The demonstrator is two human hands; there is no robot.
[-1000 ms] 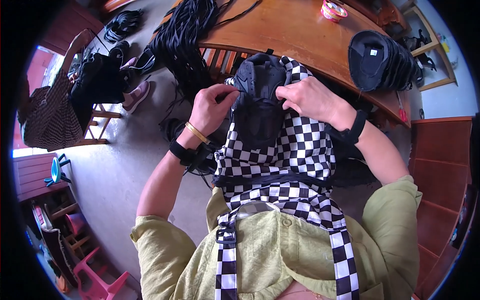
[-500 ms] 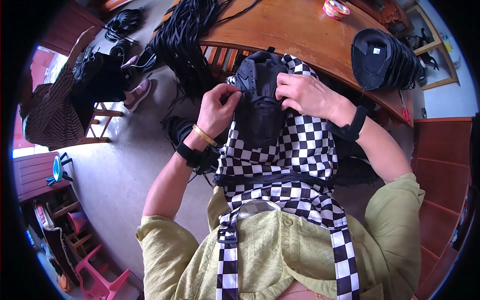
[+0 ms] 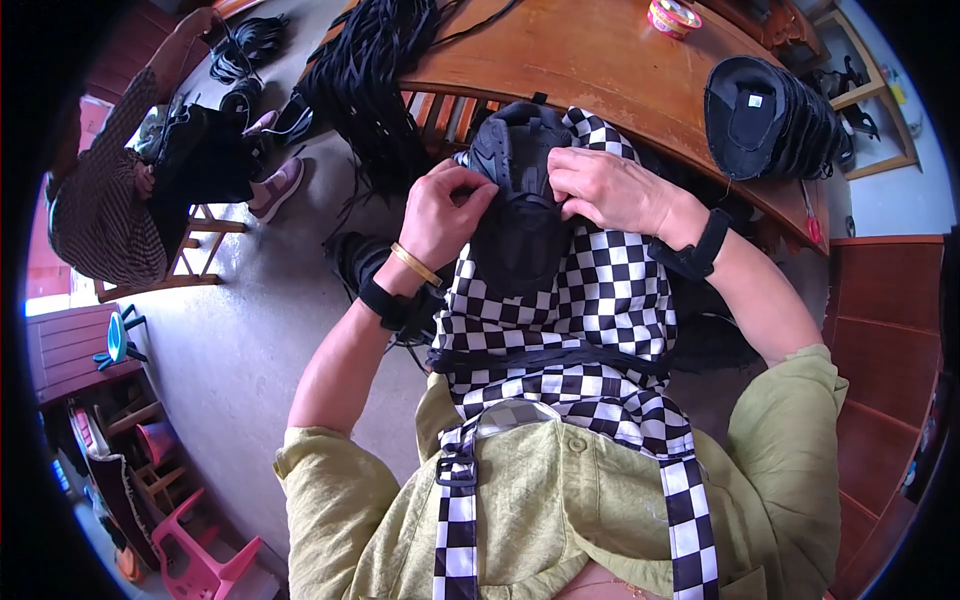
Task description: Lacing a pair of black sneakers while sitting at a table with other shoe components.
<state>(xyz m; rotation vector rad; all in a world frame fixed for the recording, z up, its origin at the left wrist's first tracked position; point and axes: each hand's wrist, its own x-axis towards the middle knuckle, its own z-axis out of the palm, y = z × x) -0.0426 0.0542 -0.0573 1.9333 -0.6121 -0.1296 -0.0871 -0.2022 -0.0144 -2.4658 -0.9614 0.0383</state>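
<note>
A black shoe upper (image 3: pixel 515 255) lies on my lap over a black-and-white checkered apron (image 3: pixel 620 290), its toe end toward me. A dark shoelace (image 3: pixel 532 200) crosses its throat, hard to tell apart from the black material. At the left row of eyelets, my left hand (image 3: pixel 447 215) is closed, thumb and forefinger pinched on what looks like the lace. My right hand (image 3: pixel 612 190) grips the right edge of the upper, fingers bent; their tips are partly hidden.
A wooden table (image 3: pixel 600 85) stands ahead, bearing a bundle of black laces (image 3: pixel 365 90), a pink-and-yellow tub (image 3: pixel 674 18), stacked black uppers (image 3: pixel 765 118) and red-handled scissors (image 3: pixel 812 228). On the left a seated person (image 3: pixel 115 210) works. A pink plastic chair (image 3: pixel 205 550) stands lower left.
My left hand has shifted slightly right, its pinched fingertips closer to the throat of the upper. My right hand has barely moved. The seated person's raised arm has changed position.
</note>
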